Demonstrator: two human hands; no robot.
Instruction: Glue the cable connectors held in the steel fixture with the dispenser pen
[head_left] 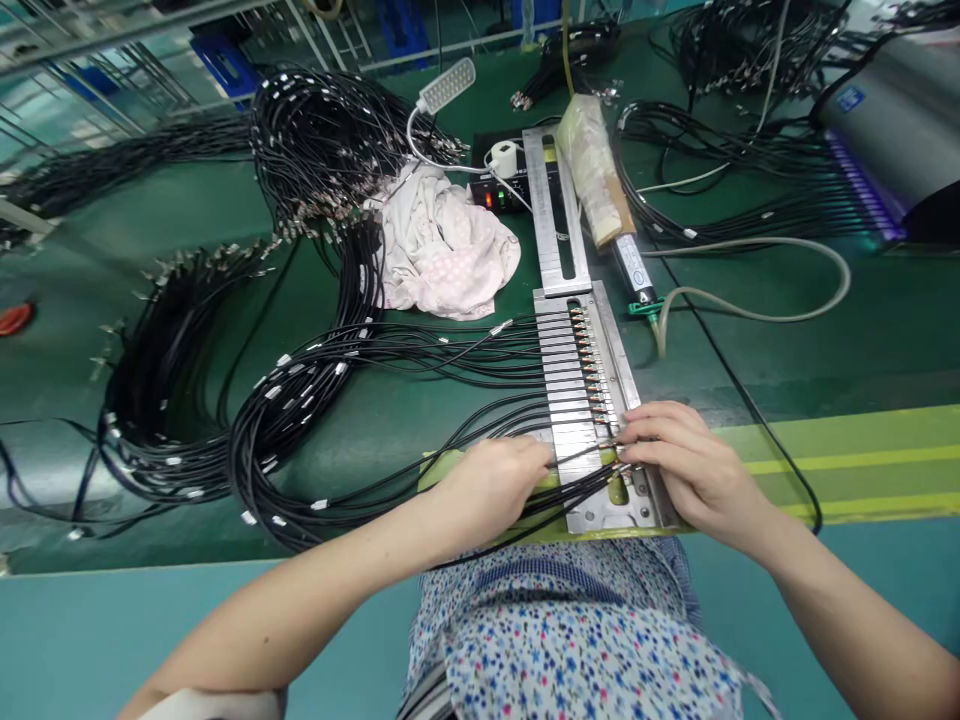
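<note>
A slotted metal fixture (559,420) lies on the table in front of me. Several thin black cables (480,350) run into its grooves from the left, their metal connector ends (587,360) lined up along the slot. My left hand (495,490) is closed around a black cable at the fixture's left edge. On the right edge, my right hand (686,460) pinches the connector end of a cable between thumb and fingers. More loose cables cross the fixture's near end, between the two hands.
Coiled cable bundles (300,390) cover the left side. Behind the fixture lie a crumpled cloth (446,245), a small lamp (448,85), a black control box (499,190) and a wrapped syringe (634,270) with a hose. At right, cables enter a machine glowing purple (892,140).
</note>
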